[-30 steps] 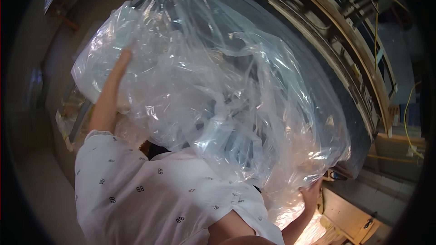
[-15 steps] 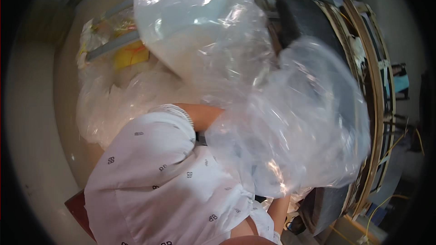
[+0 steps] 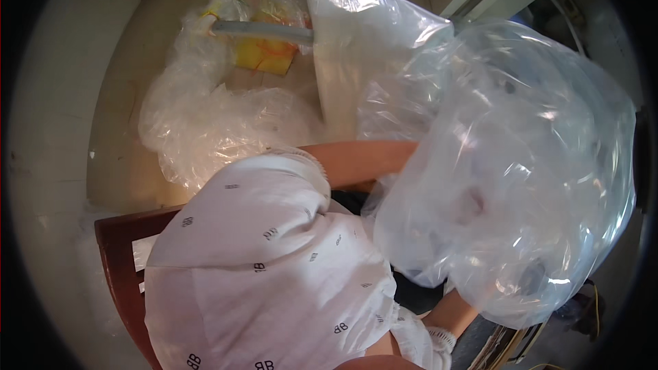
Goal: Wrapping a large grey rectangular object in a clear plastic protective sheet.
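A large clear plastic bag (image 3: 541, 164), puffed out and crinkled, fills the right side of the view. My left forearm (image 3: 370, 162) reaches across to the bag's near left side and passes behind its film. My right forearm (image 3: 454, 312) comes up to the bag's lower edge. Both hands are covered by the film, so their fingers cannot be made out. A faint pinkish patch shows through the middle of the bag, too blurred to name. Left of it, another clear plastic sheet (image 3: 349, 48) hangs over a grey rail.
Grey rails (image 3: 264, 30) extend to the left of the hanging sheet. Below them lies a heap of crumpled clear plastic (image 3: 212, 130) beside a yellow piece (image 3: 264, 56) with orange-red strands. A reddish-brown wooden chair (image 3: 120, 267) shows at lower left. Wooden strips (image 3: 504, 346) lie at lower right.
The view has turned to the right. The clear bag now looks bigger, more inflated and further right, covering the dark surface and wooden frame seen before. My left arm reaches out further.
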The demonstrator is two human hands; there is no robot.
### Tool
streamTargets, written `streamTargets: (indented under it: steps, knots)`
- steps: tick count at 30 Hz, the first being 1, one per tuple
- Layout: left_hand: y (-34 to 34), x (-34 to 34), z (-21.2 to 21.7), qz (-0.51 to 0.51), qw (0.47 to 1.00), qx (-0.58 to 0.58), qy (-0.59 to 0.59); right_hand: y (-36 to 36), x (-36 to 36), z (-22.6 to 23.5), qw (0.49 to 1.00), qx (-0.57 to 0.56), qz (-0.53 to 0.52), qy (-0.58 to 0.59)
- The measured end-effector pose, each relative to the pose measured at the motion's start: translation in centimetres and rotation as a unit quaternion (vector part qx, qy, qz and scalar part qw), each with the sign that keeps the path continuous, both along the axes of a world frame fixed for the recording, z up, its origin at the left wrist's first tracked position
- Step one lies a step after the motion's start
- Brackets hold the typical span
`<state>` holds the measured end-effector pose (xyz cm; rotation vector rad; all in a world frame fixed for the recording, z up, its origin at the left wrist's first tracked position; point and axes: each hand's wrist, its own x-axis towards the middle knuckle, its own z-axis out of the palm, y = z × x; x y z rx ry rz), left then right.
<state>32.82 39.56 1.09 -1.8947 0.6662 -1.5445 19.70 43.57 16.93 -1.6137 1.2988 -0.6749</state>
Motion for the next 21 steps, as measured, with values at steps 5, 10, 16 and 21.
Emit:
streamTargets:
  steps: [5, 10, 16, 21]
  knots:
    - [-1.4, 5.0, 4.6, -0.028, 0.996, -0.050, 0.067, 0.2, 0.6, 6.5, 0.990, -0.090, -0.038, -0.100]
    - [-22.9, 40.3, 11.9, -0.100, 0.987, -0.043, 0.118, 5.7, -0.5, 9.5, 0.978, -0.198, -0.025, 0.051]
    - [-19.1, 75.1, 24.1, -0.171, 0.973, 0.039, 0.147, 28.1, -19.9, -5.3, 0.828, -0.221, -0.446, 0.258]
    - [-15.5, 78.3, 28.2, -0.222, 0.968, -0.054, 0.103, 44.0, -18.2, -7.7, 0.691, -0.160, -0.509, 0.488]
